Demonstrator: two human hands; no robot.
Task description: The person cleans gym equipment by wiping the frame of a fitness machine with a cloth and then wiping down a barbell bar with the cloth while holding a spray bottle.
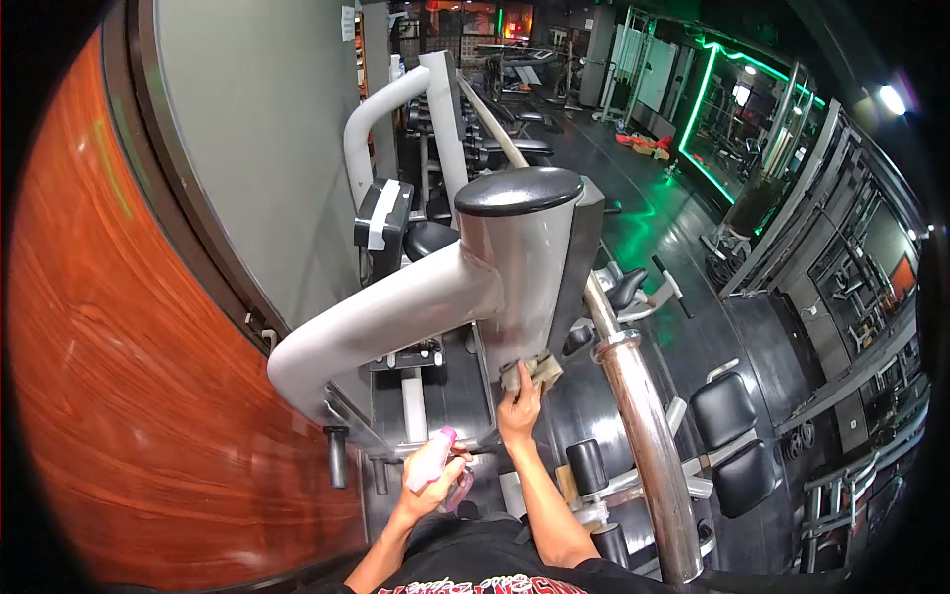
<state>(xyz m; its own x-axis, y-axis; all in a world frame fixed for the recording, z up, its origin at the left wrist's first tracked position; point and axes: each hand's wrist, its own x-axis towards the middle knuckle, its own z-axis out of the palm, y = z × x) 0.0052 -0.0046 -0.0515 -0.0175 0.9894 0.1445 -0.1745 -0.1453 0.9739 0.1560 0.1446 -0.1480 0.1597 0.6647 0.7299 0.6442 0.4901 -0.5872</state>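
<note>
My left hand (431, 487) is closed around a spray bottle (433, 459) with a white and pink head, held low in front of my body. Its lower part is mostly hidden by the fingers. Higher and to the right, my right hand (520, 409) grips a crumpled tan cloth (532, 372). The cloth is against the lower part of a thick grey upright post (517, 267) of a gym machine. A black oval cap (519, 191) tops this post, and a curved grey tube (381, 322) runs from it to the left.
A steel barbell (643, 426) slants past on the right. Black padded seats (727, 416) stand beyond it. Along the left are a wood panel (148, 376) and a grey wall (252, 129). Green-lit mirrors (737, 129) and more machines fill the back.
</note>
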